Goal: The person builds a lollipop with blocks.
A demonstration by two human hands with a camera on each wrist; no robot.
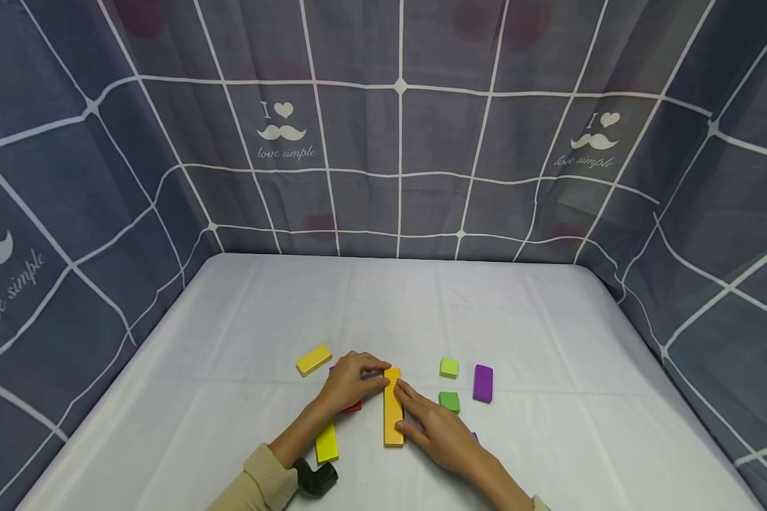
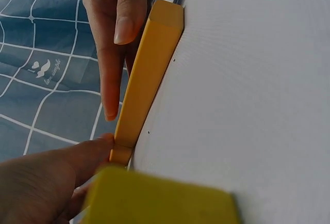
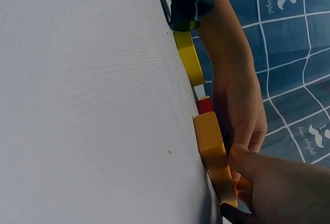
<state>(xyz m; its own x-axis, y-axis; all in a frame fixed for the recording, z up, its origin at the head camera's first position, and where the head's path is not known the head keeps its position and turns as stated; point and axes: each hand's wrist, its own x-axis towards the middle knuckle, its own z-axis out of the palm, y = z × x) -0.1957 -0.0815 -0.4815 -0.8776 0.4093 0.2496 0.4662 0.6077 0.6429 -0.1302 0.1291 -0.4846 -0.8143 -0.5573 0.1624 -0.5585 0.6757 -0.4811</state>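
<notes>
A long orange block (image 1: 393, 422) lies on the white table, its far end against a small orange block (image 1: 393, 374). My left hand (image 1: 353, 383) pinches the small block with thumb and forefinger from the left. My right hand (image 1: 441, 429) touches the long block's right side with fairly straight fingers; in the left wrist view the right hand (image 2: 121, 22) is beside that block. Partly hidden under my left hand is a red block (image 1: 352, 408). A yellow block (image 1: 327, 443) lies beside my left forearm.
Another yellow block (image 1: 314, 360) lies at the far left. Right of my hands are a light green block (image 1: 449, 367), a green block (image 1: 449, 402) and a purple block (image 1: 483, 384). A black strap mount (image 1: 316, 478) sits at my left wrist. Grid-patterned curtains (image 1: 358, 199) surround the table.
</notes>
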